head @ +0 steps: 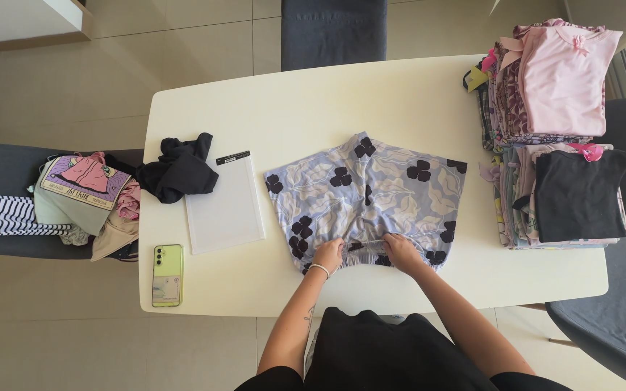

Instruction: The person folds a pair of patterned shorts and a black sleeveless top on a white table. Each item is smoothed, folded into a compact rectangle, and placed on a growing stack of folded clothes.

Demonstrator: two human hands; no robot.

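Note:
A pair of lilac shorts [371, 192] with pale leaves and black flowers lies spread flat in the middle of the white table [291, 101]. My left hand [327, 255] pinches the near waistband edge of the shorts, with a white band on its wrist. My right hand [402, 252] grips the same edge a little to the right. Both hands rest on the fabric close together near the table's front edge.
A crumpled black garment [179, 170], a white clipboard [224, 204] and a yellow-green phone [167, 275] lie on the left. Two stacks of folded clothes [556, 130] stand on the right. Loose clothes [85, 199] lie on a bench at left. Dark chairs [333, 29] surround the table.

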